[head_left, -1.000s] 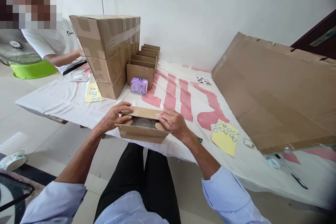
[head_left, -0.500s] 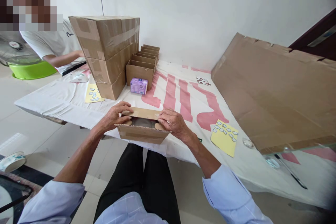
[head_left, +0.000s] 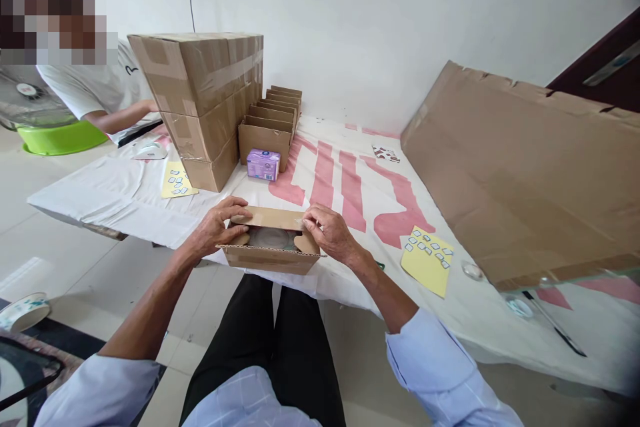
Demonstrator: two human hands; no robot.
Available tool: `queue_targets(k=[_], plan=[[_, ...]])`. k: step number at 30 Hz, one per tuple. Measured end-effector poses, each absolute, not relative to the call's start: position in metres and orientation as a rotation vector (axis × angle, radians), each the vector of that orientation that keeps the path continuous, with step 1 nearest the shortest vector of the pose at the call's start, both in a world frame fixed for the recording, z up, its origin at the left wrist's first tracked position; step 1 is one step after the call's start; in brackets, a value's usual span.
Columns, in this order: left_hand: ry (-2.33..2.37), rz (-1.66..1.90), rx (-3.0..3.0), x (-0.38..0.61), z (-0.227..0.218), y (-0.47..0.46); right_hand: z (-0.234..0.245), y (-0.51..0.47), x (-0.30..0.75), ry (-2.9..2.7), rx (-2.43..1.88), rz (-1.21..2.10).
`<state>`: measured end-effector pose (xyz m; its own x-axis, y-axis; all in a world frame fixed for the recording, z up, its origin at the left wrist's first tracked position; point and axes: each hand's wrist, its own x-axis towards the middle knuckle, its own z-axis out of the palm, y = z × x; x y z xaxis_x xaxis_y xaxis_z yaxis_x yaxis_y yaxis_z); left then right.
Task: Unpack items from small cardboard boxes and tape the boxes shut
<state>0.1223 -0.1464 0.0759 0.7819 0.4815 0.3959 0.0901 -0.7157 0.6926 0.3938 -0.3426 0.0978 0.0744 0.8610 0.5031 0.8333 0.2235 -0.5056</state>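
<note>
A small brown cardboard box (head_left: 270,257) rests at the near edge of the white cloth-covered table (head_left: 350,213). My left hand (head_left: 217,227) grips its left end, fingers curled over the far flap. My right hand (head_left: 327,233) holds the right end, fingers pressed on the same flap (head_left: 273,217). The box top is partly open and something pale and rounded (head_left: 270,237) shows inside; I cannot make out what it is.
A stack of taped cartons (head_left: 200,100) stands at the back left beside a row of open small boxes (head_left: 270,121) and a purple packet (head_left: 263,164). Yellow sticker sheets (head_left: 428,260) (head_left: 176,181), a large flat cardboard sheet (head_left: 530,167). Another person's arm (head_left: 120,117) at far left.
My right hand has slid slightly off the side tab onto the far flap, so more of the box's inside shows. The left hand stays put.
</note>
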Motion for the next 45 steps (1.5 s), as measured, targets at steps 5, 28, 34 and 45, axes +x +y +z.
queue_targets(k=[5,28,34,45], plan=[[0.424,0.823,2.256,0.117,0.069,-0.154,0.092,-0.349,0.396,-1.509,-1.595,0.107],[0.495,0.792,2.025,0.102,0.072,-0.165,0.107,-0.324,0.408,-1.684,-1.635,0.195],[0.445,0.771,2.142,0.102,0.089,-0.165,0.112,-0.300,0.409,-1.502,-1.767,0.350],[0.707,0.272,2.392,0.118,0.102,-0.164,0.127,-0.291,0.372,-1.973,-1.967,-0.471]])
